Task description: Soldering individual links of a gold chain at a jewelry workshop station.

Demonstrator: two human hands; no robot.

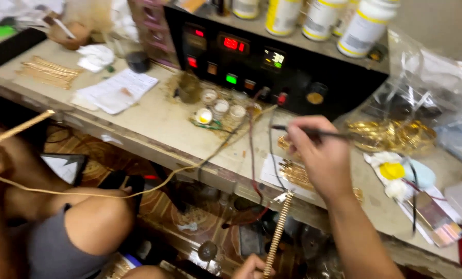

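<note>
Your right hand (321, 155) has its fingers clamped on a thin dark probe (313, 133), tip pointing to 9 o'clock above the gold pieces (295, 173) on the tabletop (158, 121). Your left hand (249, 268), at 6 o'clock, pinches a coiled gold rod (277, 232). Risk: trailing wires (251, 155) may snag and drag the small jars (220, 109).

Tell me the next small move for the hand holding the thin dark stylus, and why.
Probably bring the thin dark stylus down toward the ridged gold rod. The right hand grips the stylus above the bench edge, and the left hand holds the rod upright just below.
</note>
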